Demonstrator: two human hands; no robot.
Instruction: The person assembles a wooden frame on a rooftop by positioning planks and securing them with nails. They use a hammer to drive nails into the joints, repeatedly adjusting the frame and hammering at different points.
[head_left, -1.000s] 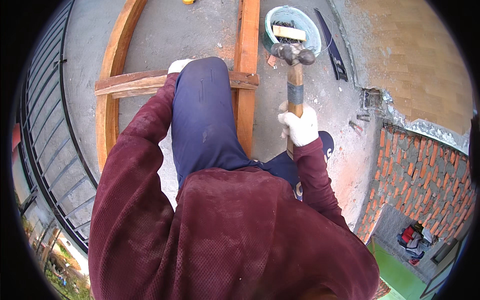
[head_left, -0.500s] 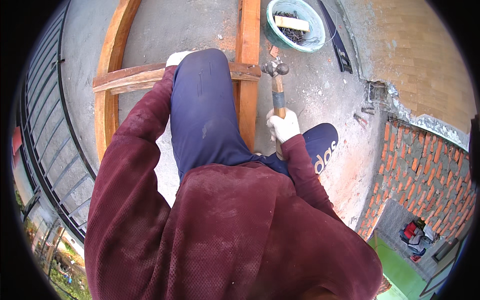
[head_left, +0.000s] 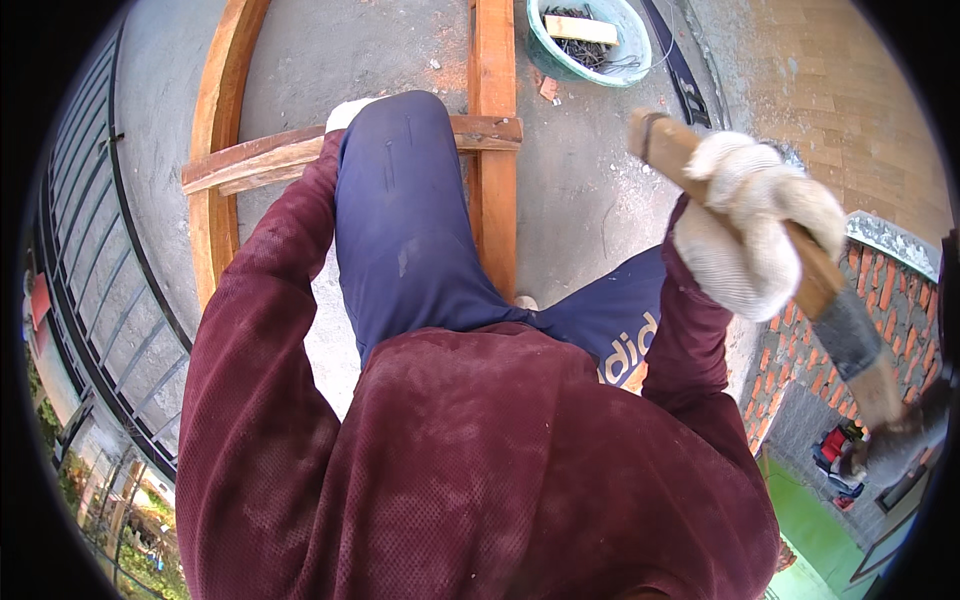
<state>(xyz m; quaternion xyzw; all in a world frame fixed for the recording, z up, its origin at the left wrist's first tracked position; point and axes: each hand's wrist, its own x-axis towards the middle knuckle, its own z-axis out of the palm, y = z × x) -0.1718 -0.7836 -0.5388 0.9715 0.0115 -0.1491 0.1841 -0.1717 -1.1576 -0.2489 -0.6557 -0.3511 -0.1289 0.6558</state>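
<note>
My right hand (head_left: 755, 235), in a white work glove, grips the wooden handle of a hammer (head_left: 818, 290). The hammer is raised close to the camera at the right, its dark head blurred at the lower right. My left hand (head_left: 348, 112), also gloved in white, rests on the cross rail (head_left: 250, 160) of a wooden frame. My blue-trousered knee (head_left: 400, 200) hides most of that hand and presses on the rail. The frame has a straight upright (head_left: 493, 60) and a curved side piece (head_left: 212, 130) and lies flat on the concrete floor.
A green basin (head_left: 562, 66) holding nails and a small wood block stands beyond the frame at the top. A dark metal railing (head_left: 100, 280) runs along the left. A low red brick wall (head_left: 880, 290) edges the right, with a drop beyond it.
The hammer came down beside the frame's upright half a second ago. Now my right hand has swung it up and back, close to the camera. My left hand stayed on the rail.
</note>
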